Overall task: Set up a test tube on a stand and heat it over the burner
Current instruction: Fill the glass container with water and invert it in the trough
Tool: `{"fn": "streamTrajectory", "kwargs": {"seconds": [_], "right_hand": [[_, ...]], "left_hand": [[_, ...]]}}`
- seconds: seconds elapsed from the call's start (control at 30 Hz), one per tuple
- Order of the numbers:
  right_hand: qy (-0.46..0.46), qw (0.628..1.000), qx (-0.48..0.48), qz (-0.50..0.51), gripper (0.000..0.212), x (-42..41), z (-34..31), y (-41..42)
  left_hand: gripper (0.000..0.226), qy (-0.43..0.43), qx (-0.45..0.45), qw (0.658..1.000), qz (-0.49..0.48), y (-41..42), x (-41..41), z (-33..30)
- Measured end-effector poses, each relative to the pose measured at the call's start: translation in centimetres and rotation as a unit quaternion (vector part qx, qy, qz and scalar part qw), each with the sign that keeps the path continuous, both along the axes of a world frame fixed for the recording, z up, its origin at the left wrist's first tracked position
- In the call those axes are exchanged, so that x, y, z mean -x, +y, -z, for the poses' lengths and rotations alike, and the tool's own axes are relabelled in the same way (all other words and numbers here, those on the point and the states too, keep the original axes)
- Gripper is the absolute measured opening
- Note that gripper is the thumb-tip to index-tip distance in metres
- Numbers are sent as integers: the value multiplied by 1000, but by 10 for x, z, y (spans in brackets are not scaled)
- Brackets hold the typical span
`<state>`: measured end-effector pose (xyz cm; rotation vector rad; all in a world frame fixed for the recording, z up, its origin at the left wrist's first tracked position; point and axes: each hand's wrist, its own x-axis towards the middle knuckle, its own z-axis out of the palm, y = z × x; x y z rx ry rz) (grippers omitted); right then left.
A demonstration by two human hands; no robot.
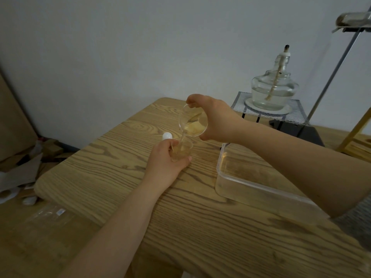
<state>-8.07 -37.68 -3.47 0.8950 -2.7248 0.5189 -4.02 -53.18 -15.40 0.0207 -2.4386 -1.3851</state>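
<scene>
The right hand (pixel 215 119) grips a tilted beaker (pixel 192 122) above a cup (pixel 181 150) gripped by the left hand (pixel 164 161).

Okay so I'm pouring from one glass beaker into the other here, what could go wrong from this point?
1. The tilted beaker in your right hand could overshoot the small beaker your left hand holds, wetting the table.
2. Your right forearm hangs over the clear plastic tub, which sits close to the table edge; a bump could shift it.
</scene>
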Motion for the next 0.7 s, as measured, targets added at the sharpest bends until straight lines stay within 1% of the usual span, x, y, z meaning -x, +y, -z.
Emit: {"fn": "streamTrajectory", "kwargs": {"seconds": [0.3,0.57,0.63,0.7], "right_hand": [[-5,1000,-8,3,90,0,1,0],[-10,1000,-19,1,89,-1,2,-1],[-12,1000,-20,2,90,-1,3,-1],[-13,1000,-19,2,90,0,4,-1]], "left_hand": [[72,5,-27,1000,9,1,-2,-1],[51,15,-28,999,16,2,-2,-2],[53,13,-26,999,17,2,-2,-2],[59,11,-23,1000,13,1,-1,-1]]}}
